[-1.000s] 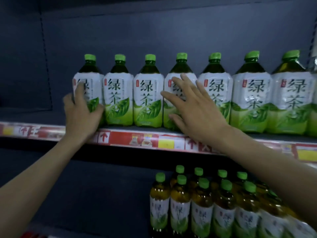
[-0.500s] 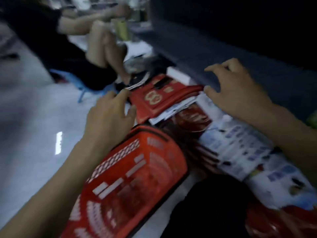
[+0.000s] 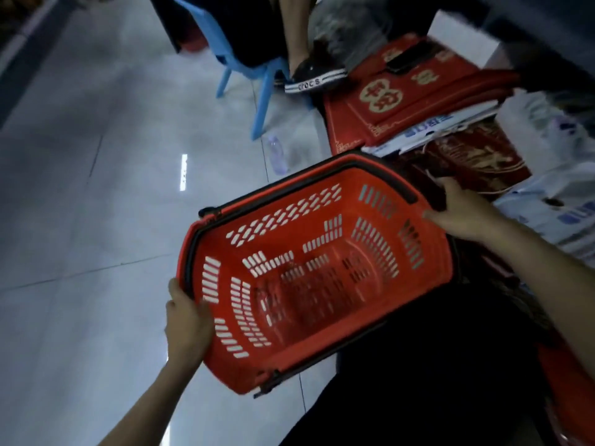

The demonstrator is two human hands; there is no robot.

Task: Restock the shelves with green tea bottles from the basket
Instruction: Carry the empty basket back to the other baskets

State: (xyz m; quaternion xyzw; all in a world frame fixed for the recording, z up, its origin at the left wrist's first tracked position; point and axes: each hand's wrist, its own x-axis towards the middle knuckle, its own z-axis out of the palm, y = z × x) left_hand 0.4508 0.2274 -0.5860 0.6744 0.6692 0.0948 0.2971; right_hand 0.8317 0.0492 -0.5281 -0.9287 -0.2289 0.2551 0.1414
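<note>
Your left hand and right hand grip the red slotted plastic basket by opposite rims; your right was off it earlier; pale tiled floor lies open beyond your left fingers.

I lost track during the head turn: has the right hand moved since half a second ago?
Yes. The right hand has pulled back from beside the red mat, toward the person, and now grips the rim of the basket.

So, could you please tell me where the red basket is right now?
In the head view the red basket is centre frame, gripped by the left hand at its left rim and the right hand at its right rim.
</note>
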